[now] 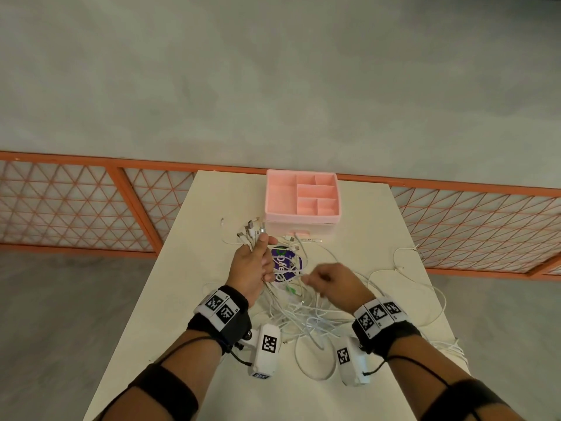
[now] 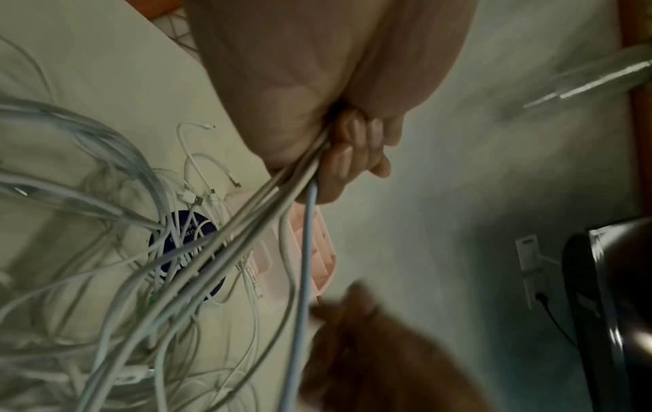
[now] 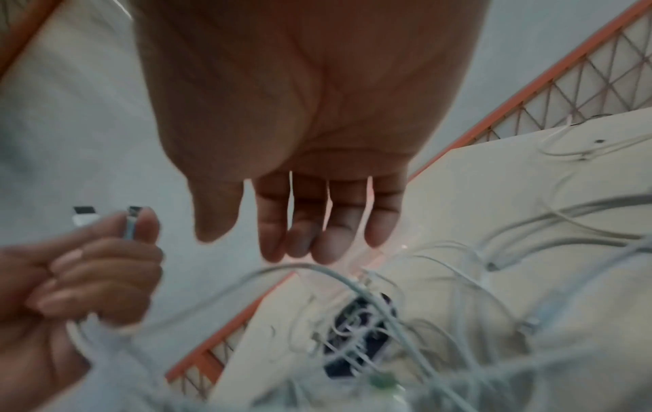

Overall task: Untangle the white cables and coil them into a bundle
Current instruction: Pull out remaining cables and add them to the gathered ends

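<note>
Gripping a gathered bunch of white cables (image 1: 303, 308) near their plug ends, your left hand (image 1: 253, 262) stands raised above the tabletop (image 1: 364, 226) centre, where the tangle lies. Your right hand (image 1: 334, 284) hovers beside it, fingers extended, holding nothing. Draw one strand free at a time, keeping the plug ends aligned.

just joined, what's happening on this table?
A person is sorting a tangle of white cables on a white table. The left hand grips a bunch of cables just below their plug ends, which stick up above the fist. The right hand hangs over the pile, fingers relaxed, holding nothing in the wrist view. Most cables are still loose and tangled, some lying over a purple disc. A pink organizer box sits behind.
</note>
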Tool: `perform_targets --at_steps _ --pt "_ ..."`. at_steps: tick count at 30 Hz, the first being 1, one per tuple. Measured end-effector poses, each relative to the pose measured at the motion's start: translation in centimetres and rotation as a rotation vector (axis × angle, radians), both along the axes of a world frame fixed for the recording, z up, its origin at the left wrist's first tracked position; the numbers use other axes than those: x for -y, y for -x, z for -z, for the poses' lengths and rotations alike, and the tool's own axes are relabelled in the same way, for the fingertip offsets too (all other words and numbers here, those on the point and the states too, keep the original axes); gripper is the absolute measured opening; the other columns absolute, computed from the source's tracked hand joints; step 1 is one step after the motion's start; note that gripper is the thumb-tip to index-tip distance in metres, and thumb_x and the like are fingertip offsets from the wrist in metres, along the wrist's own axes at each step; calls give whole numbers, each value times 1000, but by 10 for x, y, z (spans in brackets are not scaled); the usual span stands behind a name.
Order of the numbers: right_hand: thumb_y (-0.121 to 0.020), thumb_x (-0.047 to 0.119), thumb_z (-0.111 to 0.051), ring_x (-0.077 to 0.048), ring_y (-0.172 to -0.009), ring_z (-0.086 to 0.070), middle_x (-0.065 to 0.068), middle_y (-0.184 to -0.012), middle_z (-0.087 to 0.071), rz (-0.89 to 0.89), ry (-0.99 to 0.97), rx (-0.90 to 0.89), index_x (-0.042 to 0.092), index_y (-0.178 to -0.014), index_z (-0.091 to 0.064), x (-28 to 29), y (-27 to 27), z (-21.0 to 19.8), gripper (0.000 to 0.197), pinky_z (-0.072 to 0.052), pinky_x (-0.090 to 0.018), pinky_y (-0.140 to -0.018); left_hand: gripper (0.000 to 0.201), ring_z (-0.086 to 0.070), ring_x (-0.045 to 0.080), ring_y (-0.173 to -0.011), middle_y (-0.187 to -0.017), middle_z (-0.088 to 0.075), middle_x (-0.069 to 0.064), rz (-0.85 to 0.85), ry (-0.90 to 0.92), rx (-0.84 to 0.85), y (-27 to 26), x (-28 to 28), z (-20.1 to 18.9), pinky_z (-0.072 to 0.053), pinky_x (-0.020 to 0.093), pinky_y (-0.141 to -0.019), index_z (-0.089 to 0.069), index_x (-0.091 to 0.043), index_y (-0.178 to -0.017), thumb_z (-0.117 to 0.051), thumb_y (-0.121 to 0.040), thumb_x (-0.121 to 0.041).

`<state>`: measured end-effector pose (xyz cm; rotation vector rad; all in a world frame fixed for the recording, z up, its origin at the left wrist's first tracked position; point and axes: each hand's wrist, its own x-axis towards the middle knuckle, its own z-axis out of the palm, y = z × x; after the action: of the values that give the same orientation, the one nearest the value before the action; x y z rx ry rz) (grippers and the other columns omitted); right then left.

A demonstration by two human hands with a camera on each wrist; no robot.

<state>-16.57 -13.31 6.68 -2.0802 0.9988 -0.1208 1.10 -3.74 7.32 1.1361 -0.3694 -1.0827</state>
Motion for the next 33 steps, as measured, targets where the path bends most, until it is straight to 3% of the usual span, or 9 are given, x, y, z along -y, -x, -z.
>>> perform_targets --at_steps 2,5,9,17,21,23,25,28,33 --pt "-92 45 -60 -12 -74 -64 2 -81 -69 78 48 191 23 -96 -68 5 -12 -15 23 -56 -38 -78 29 -25 8 -45 -56 -30 -5 85 -38 68 6 0 0 -25 21 -42 -60 -8 -99 -45 -105 -31" --pt "-97 37 -56 -6 -95 -64 6 -107 -65 52 16 376 24 -129 -56 5 -36 -36 35 -49 -22 -85 20 -28 9 -45 -56 -34 -4 193 -95 144 16 1 0 -29 23 -44 -54 -7 -97 -46 -106 -24" --pt "-101 31 -48 -7 -113 -59 9 -129 -58 -51 3 369 26 -142 -46 -5 -59 -48 41 -47 -21 -93 16 -32 9 -44 -54 -40 -3 302 -155 239 25 2 -9 -33 26 -46 -42 -10 -88 -43 -104 -12" --pt "-98 12 -50 -5 -83 -65 5 -99 -72 -67 25 278 15 -117 -69 -12 -63 -42 27 -46 -11 -75 34 -39 13 -46 -54 -46 1 370 -211 328 24 -8 -3 -38 27 -46 -45 -10 -68 -43 -101 0" --pt "-94 3 -51 -1 -105 -63 4 -114 -71 -77 -31 339 17 -122 -68 -21 -66 -42 36 -44 -6 -89 33 -42 16 -46 -51 -41 6 365 -218 326 34 -7 -1 -40 30 -49 -47 -7 -72 -30 -95 10" --pt "-97 11 -53 -3 -104 -63 2 -120 -68 -26 -74 406 26 -135 -57 -24 -66 -37 41 -48 -16 -92 29 -42 17 -45 -50 -42 5 321 -204 295 35 -5 -2 -40 30 -48 -51 -3 -79 -29 -97 6" --pt "-98 28 -56 -8 -82 -65 0 -117 -65 49 -158 461 38 -145 -37 -28 -64 -27 51 -54 -28 -75 30 -40 15 -44 -53 -43 5 262 -179 247 32 -2 -7 -38 28 -45 -55 -2 -83 -30 -99 3" --pt "-95 49 -54 3 -81 -61 10 -119 -56 118 -315 494 32 -151 -24 -37 -61 -13 66 -47 -18 -71 29 -48 15 -48 -61 -49 10 160 -120 132 25 3 -11 -41 26 -48 -58 -3 -81 -41 -104 -11" --pt "-92 40 -64 -21 -54 -61 -7 -71 -69 -41 -479 441 17 -113 -58 -45 -43 9 32 -51 -31 -57 31 -36 9 -42 -50 -35 -4 36 7 -162 11 5 -10 -37 22 -42 -51 -9 -76 -46 -105 -21"
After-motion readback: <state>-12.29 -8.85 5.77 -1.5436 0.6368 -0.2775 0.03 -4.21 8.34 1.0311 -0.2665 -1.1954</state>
